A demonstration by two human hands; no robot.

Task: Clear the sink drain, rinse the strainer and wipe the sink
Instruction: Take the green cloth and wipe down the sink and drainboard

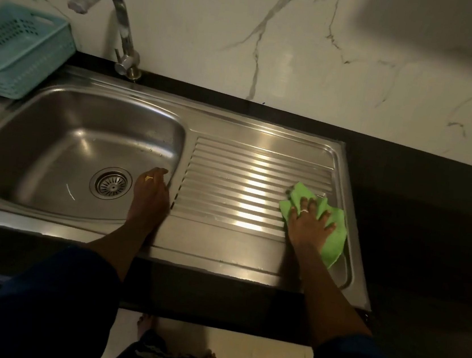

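Sink point(87, 119) and drainboard point(243, 185) are pressed from one sheet of brushed steel, set into a dark counter point(417, 216). The strainer point(111, 183), a round slotted metal disc, is seated in the drain at the basin floor, and no debris can be made out on it. A green cloth point(332, 235), soft and crumpled, is laid at the drainboard's right end and is pressed flat under the right hand point(309, 226), whose fingers are splayed and straight. The left hand point(149, 195) is rested on the rim between basin and drainboard, fingers loosely bent over the edge, and nothing is held in it. The wiping step is judged to be in hand.

Since the cloth is only pressed, not gripped, it could be bunched up or left behind on a fast stroke. Water could be left in the grooves if the ribbed drainboard is wiped across its ridges rather than along them. On glossy steel, the bracing left hand could be slid into the basin. Were the cloth dragged over the drain, the strainer could be unseated.

A curved metal tap point(122, 31) and a teal perforated plastic basket point(16, 47) are seen behind.
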